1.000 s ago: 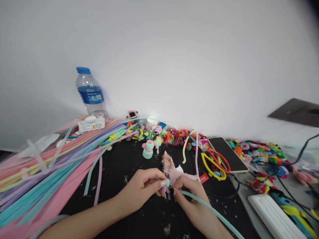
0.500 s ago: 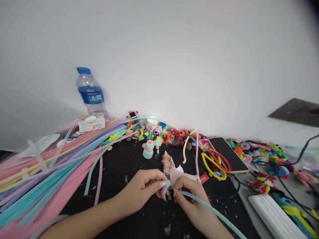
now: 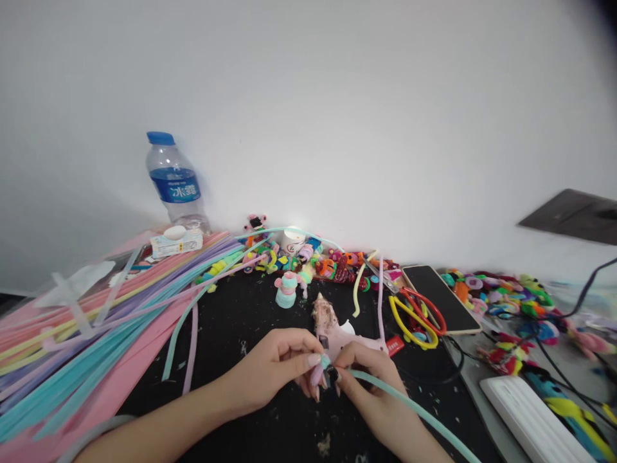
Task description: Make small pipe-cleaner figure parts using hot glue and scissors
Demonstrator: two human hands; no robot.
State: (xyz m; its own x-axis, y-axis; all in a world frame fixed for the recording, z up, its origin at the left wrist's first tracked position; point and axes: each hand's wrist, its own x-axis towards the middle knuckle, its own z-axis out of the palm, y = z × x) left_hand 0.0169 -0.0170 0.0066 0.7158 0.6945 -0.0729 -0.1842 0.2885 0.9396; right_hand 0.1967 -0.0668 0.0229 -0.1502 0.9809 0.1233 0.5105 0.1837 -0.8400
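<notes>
My left hand pinches a small lilac and mint pipe-cleaner piece between thumb and fingers. Against its other side, my right hand grips the near end of a long mint pipe cleaner, whose tail curves away to the lower right. The fingertips hide how the two join. Just behind the hands lies a pink glue gun with a crusted nozzle pointing away. Beyond it, a pink and mint pipe-cleaner figure stands on the black table mat.
Bundled pastel pipe cleaners cover the left side, with a water bottle behind. Scissors with red and yellow handles and a phone lie right. Finished figures pile up near cables and a white power strip.
My left fingers have shifted slightly, showing more of the lilac and mint piece. My right hand stays almost in place, still gripping the mint pipe cleaner.
</notes>
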